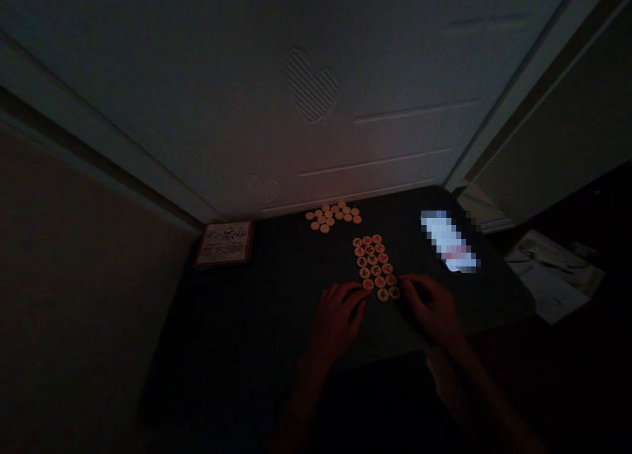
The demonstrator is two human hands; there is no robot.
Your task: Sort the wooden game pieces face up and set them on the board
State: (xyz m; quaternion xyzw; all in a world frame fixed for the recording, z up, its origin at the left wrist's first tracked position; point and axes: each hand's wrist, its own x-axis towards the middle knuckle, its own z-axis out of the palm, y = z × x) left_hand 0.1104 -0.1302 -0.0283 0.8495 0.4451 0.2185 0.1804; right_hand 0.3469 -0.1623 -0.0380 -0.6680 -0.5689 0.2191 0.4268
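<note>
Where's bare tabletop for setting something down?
Dim, but bare-looking: the table between box and left hand; the gap between marked discs and bright pixelated item. Crowded: between left hand and right hand, where marked discs sit.

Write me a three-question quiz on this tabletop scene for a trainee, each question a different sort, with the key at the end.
1. True or false: the left hand and the right hand are on opposite sides of the near end of the block of marked discs.

2. Which lies at the back left corner of the table, as the wearer sees it?
A) the bright blurred-out object
B) the flat box
C) the loose cluster of discs

3. Fill in: the marks on the block's discs come in two colours, black and ____.

Key: 1 true; 2 B; 3 red.
</note>
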